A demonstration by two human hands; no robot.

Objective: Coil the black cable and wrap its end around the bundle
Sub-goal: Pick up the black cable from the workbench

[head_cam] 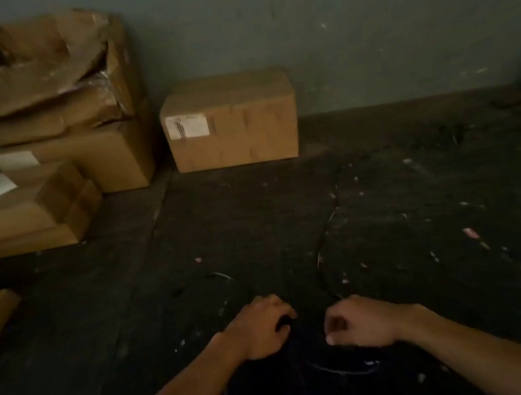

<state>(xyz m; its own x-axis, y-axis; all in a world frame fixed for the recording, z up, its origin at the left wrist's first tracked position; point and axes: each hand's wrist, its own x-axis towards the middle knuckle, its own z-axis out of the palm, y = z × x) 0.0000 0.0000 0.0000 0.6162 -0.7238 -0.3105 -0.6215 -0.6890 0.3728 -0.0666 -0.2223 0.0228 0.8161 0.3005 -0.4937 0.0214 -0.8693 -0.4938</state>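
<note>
The black cable is thin and hard to see against the dark floor. One stretch curves away from my right hand toward the far middle of the floor; another faint arc lies ahead of my left hand. My left hand is closed around a dark bunch of cable near its fingers. My right hand is closed in a pinch on the cable a short way to the right. A pale loop hangs below and between my hands.
Cardboard boxes stand along the wall: a sealed box at the back middle, a torn stack at the back left, flatter boxes on the left. The dark floor is speckled with pale debris.
</note>
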